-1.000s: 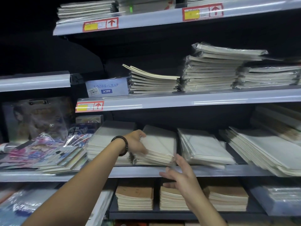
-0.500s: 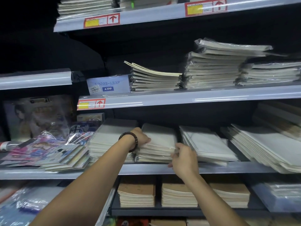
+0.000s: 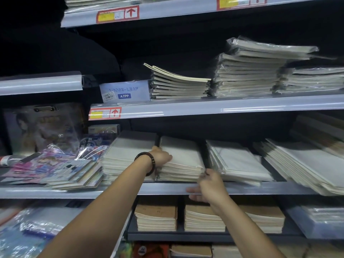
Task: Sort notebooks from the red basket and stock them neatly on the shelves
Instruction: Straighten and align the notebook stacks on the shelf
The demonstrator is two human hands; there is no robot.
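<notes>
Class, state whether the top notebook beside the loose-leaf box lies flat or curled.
Curled: the top notebook lifts at its left edge above the stack.

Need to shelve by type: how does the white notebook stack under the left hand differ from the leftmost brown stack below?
The white spiral notebook stack has pale covers; the brown notebook stack has kraft-brown ones. The white stack shows coil binding on its left; the brown stack shows none. The left hand holds the white stack; the brown stack is untouched. Both are neat piles.
</notes>
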